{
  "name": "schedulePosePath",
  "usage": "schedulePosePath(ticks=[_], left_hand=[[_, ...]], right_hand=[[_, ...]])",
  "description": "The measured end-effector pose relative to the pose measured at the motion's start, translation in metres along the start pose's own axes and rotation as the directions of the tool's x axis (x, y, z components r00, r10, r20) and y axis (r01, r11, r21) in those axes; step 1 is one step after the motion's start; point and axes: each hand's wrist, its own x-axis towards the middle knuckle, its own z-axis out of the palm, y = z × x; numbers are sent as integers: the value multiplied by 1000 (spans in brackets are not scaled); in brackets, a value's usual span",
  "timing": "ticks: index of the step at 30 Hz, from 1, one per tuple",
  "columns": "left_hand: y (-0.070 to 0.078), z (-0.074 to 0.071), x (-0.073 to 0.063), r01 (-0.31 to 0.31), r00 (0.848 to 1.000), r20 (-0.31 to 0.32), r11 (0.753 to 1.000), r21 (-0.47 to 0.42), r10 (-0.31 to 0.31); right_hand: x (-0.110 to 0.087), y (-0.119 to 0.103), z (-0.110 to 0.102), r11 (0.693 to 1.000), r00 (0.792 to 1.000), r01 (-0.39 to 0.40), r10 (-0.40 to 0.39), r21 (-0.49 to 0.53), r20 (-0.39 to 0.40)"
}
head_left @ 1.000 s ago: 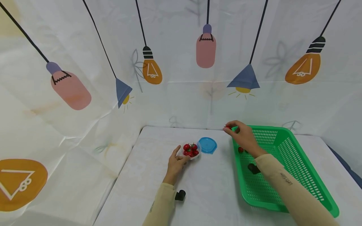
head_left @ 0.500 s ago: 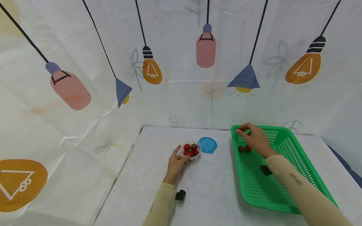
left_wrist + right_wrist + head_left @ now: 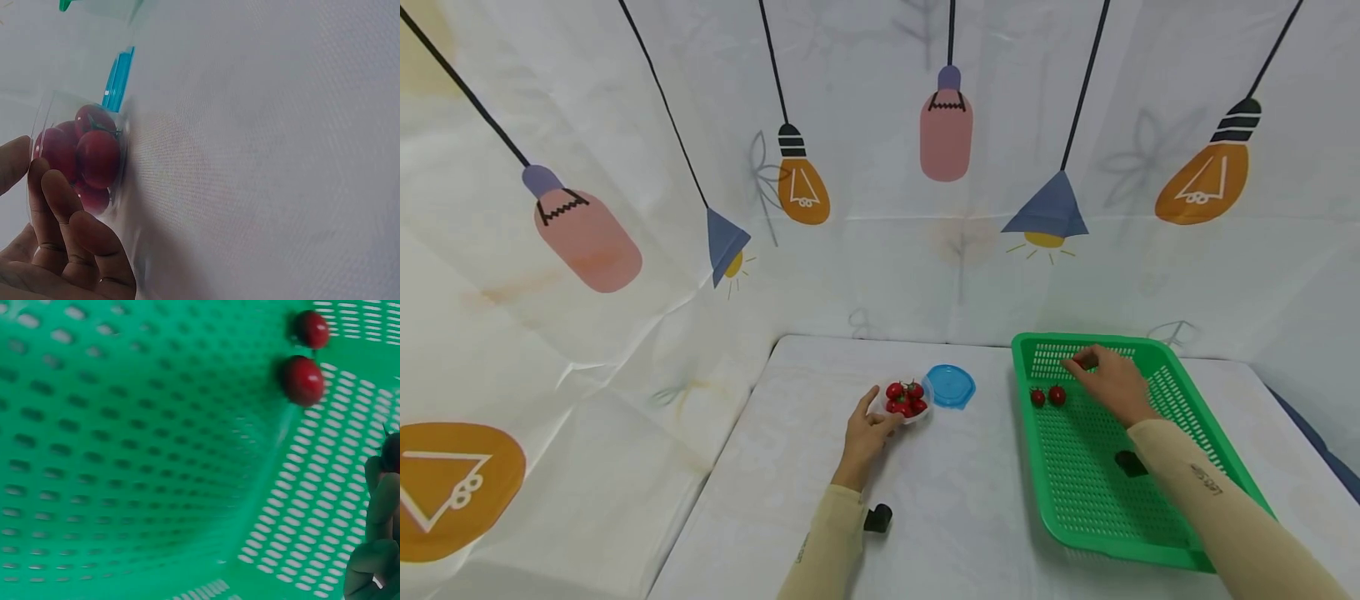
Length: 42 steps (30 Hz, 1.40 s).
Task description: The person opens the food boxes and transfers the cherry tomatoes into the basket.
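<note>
My left hand [image 3: 865,435] holds the side of a small clear plastic cup [image 3: 47,115] on the table, thumb and fingers around its wall. Several red cherry tomatoes [image 3: 99,156] with green stems fill the cup. Over the back part of a green plastic basket [image 3: 1037,500], my right hand [image 3: 1111,387] pinches one cherry tomato [image 3: 392,452]; the fingers mostly hide it in the head view. Two other tomatoes [image 3: 1057,395] lie in the basket's back left corner, left of that hand.
A blue lid [image 3: 951,385] lies flat just behind and right of the cup. The basket's raised walls stand on the right side of the white-covered table [image 3: 955,500]. A printed white sheet [image 3: 880,275] hangs behind the table.
My right hand has moved right and lower, carrying the tomato from the basket's back left rim to over its inside. The left hand and the cup have stayed in place.
</note>
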Motion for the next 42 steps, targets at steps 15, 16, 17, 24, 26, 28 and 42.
schedulePosePath(ticks=[15,16,17,24,26,28,42], left_hand=[[0,-1,0,12,1000,10,1000,-23,-11],[0,-1,0,12,1000,10,1000,-24,-11],[0,-1,0,12,1000,10,1000,-23,-11],[1,0,1,10,1000,16,1000,-16,-9],[1,0,1,10,1000,13,1000,-17,-10],[1,0,1,9,1000,11,1000,-15,-9],[2,-1,-1,21,1000,3,1000,-9,-21]], right_hand=[[-9,31,21,998,990,-57,58,-10,128],[-9,32,22,998,990,-59,59,-10,131],[-8,33,23,998,989,-60,61,-12,133],[-12,29,20,996,980,-91,92,-15,175],[-12,28,20,995,979,-94,96,-17,182],[-12,28,19,996,978,-92,94,-17,187],[-13,27,22,995,976,-98,98,-14,195]])
